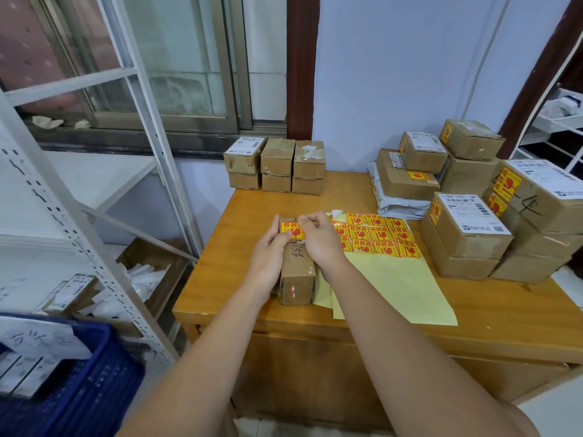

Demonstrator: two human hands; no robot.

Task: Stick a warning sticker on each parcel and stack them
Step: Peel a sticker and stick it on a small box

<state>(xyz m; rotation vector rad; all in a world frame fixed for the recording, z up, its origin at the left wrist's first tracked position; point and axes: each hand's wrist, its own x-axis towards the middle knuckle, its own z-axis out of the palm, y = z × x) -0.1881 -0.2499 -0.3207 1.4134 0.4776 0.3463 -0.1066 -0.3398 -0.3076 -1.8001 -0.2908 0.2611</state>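
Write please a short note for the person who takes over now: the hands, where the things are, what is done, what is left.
Left hand grips the long parcel lying on the table; its thumb presses the warning sticker at the far end. Right hand pinches the sticker's other edge.
Sticker sheet lies right of the parcel.
Done: stickered parcels stacked at right.
Left: press this sticker flat, stack the parcel; six boxes at the back show no sticker.

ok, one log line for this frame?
step: sticker on | left hand steadies parcel | right hand presses sticker on top | sticker sheet beside | stickered stack right
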